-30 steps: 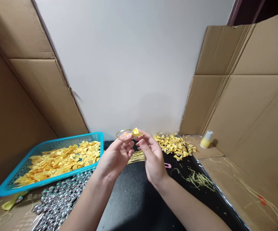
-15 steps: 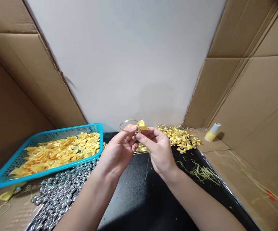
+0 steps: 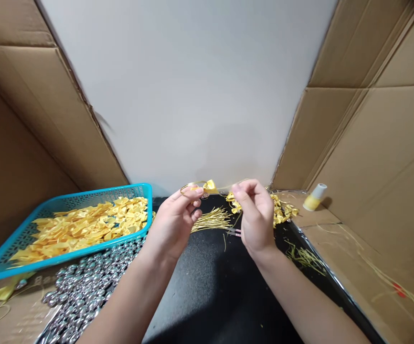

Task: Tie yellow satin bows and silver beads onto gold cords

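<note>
My left hand (image 3: 174, 220) is closed in a pinch on a small yellow ribbon bow (image 3: 210, 186) with a gold wire loop (image 3: 191, 187) curling off its left side. My right hand (image 3: 255, 215) is closed too, pinching the end of a thin gold wire (image 3: 227, 188) that runs taut from the bow to its fingertips. Both hands are held above a black mat (image 3: 207, 282), over a bundle of loose gold wires (image 3: 211, 220).
A blue mesh tray (image 3: 20, 239) of yellow bows stands at the left, with a heap of silver beads (image 3: 85, 286) in front of it. A pile of finished bows (image 3: 281, 208) lies behind my right hand. A yellow spool (image 3: 314, 198) and cardboard walls are at the sides.
My right hand has moved to the right, away from the left, drawing the gold wire out taut from the bow. The left hand has kept its hold.
</note>
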### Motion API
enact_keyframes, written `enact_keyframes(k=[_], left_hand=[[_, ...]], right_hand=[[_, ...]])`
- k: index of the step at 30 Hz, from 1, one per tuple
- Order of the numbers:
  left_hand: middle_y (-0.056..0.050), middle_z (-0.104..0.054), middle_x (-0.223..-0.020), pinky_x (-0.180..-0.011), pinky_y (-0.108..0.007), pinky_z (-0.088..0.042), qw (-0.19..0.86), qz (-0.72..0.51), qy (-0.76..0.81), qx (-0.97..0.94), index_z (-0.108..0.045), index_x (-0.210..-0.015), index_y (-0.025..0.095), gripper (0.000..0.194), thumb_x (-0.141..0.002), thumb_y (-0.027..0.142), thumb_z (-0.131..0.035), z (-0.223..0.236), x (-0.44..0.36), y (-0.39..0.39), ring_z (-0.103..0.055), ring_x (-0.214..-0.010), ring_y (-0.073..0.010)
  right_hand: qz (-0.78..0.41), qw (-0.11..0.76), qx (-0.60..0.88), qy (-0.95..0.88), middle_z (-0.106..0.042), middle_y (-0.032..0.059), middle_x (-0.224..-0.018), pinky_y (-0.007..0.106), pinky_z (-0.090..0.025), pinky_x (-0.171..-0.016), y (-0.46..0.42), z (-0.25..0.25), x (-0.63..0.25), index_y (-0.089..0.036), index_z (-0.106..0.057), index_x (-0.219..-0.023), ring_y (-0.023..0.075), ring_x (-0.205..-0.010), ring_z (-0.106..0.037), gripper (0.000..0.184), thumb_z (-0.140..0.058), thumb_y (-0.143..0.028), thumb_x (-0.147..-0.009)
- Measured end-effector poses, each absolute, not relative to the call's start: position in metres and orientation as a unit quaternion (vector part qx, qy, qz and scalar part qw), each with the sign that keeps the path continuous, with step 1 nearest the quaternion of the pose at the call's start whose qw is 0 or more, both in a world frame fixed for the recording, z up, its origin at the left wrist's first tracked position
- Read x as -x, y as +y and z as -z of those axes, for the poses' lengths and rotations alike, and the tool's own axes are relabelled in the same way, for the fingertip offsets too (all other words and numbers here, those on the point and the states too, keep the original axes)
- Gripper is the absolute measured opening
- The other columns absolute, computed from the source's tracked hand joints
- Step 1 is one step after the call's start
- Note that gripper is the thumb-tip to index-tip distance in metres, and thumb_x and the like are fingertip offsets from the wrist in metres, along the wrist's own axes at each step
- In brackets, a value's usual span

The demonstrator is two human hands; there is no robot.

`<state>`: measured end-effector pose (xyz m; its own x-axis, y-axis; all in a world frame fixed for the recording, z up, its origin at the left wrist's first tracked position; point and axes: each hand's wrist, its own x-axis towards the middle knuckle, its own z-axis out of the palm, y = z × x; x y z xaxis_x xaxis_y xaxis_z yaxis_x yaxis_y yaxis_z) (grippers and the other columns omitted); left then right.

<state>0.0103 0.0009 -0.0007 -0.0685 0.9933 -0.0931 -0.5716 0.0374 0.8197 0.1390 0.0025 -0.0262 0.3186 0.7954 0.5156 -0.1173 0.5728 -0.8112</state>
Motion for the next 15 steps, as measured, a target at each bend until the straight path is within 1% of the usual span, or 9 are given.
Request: enact_keyframes(k=[2, 3, 5, 6, 9, 11, 13, 15], left_hand=[[0.004, -0.058, -0.063, -0.045, -0.016, -0.038, 0.607, -0.632, 0.379, -0.297, -0.065, -0.064, 0.014, 0.013, -0.056, 0.013, -0.076, 0.001, -0.011, 0.001, -0.048, -0.052, -0.0049], [0.003, -0.059, -0.062, -0.046, -0.016, -0.038, 0.6, -0.631, 0.386, -0.305, -0.066, -0.063, 0.014, 0.013, -0.055, 0.013, -0.077, 0.001, -0.011, 0.001, -0.049, -0.052, -0.0054], [0.002, -0.061, -0.06, -0.047, -0.017, -0.039, 0.585, -0.629, 0.397, -0.323, -0.068, -0.062, 0.013, 0.014, -0.054, 0.013, -0.079, 0.003, -0.01, 0.001, -0.051, -0.053, -0.007], [0.001, -0.063, -0.061, -0.048, -0.018, -0.04, 0.578, -0.628, 0.4, -0.333, -0.068, -0.063, 0.013, 0.015, -0.053, 0.014, -0.08, 0.005, -0.009, 0.001, -0.052, -0.054, -0.0079], [-0.001, -0.067, -0.063, -0.049, -0.019, -0.041, 0.548, -0.635, 0.401, -0.368, -0.069, -0.06, 0.014, 0.018, -0.05, 0.015, -0.084, 0.009, -0.006, 0.002, -0.055, -0.056, -0.01], [-0.001, -0.067, -0.061, -0.05, -0.019, -0.042, 0.521, -0.646, 0.395, -0.395, -0.07, -0.057, 0.014, 0.02, -0.046, 0.015, -0.086, 0.01, -0.005, 0.002, -0.055, -0.057, -0.0106], [-0.001, -0.066, -0.058, -0.051, -0.019, -0.043, 0.5, -0.65, 0.39, -0.419, -0.071, -0.057, 0.014, 0.021, -0.045, 0.015, -0.088, 0.01, -0.004, 0.002, -0.057, -0.056, -0.0115], [-0.002, -0.067, -0.058, -0.053, -0.02, -0.046, 0.486, -0.645, 0.391, -0.442, -0.072, -0.058, 0.014, 0.02, -0.048, 0.016, -0.088, 0.01, -0.003, 0.0, -0.059, -0.057, -0.0127]], right_hand=[[-0.181, 0.761, 0.355, -0.512, -0.039, -0.0025, -0.071, 0.029, -0.04, -0.066, 0.0, 0.025, -0.144, -0.023, -0.04, -0.072, 0.0125, -0.066, -0.042, 0.025, -0.062, -0.032, -0.08], [-0.115, 0.762, 0.36, -0.526, -0.039, -0.0018, -0.074, 0.03, -0.041, -0.068, -0.001, 0.023, -0.146, -0.024, -0.04, -0.074, 0.0136, -0.069, -0.044, 0.025, -0.063, -0.031, -0.08], [-0.016, 0.725, 0.365, -0.584, -0.047, 0.0002, -0.078, 0.033, -0.042, -0.074, -0.004, 0.019, -0.147, -0.024, -0.044, -0.079, 0.0165, -0.077, -0.05, 0.022, -0.066, -0.029, -0.077], [0.006, 0.692, 0.364, -0.623, -0.052, 0.001, -0.08, 0.034, -0.043, -0.075, -0.005, 0.018, -0.148, -0.024, -0.047, -0.081, 0.0177, -0.079, -0.053, 0.021, -0.067, -0.029, -0.077], [-0.014, 0.602, 0.362, -0.712, -0.064, 0.0003, -0.077, 0.034, -0.044, -0.075, -0.005, 0.015, -0.147, -0.023, -0.057, -0.08, 0.0177, -0.076, -0.059, 0.012, -0.069, -0.026, -0.079], [-0.032, 0.585, 0.358, -0.727, -0.068, -0.0003, -0.075, 0.033, -0.042, -0.073, -0.004, 0.014, -0.148, -0.022, -0.061, -0.079, 0.0167, -0.073, -0.061, 0.005, -0.065, -0.022, -0.083], [-0.031, 0.571, 0.358, -0.738, -0.07, 0.0, -0.077, 0.034, -0.041, -0.073, -0.002, 0.014, -0.15, -0.022, -0.064, -0.08, 0.0171, -0.074, -0.061, 0.006, -0.063, -0.02, -0.085], [-0.037, 0.55, 0.366, -0.75, -0.071, 0.0004, -0.079, 0.034, -0.041, -0.074, -0.003, 0.013, -0.154, -0.023, -0.065, -0.081, 0.0176, -0.076, -0.061, 0.007, -0.061, -0.019, -0.086]])
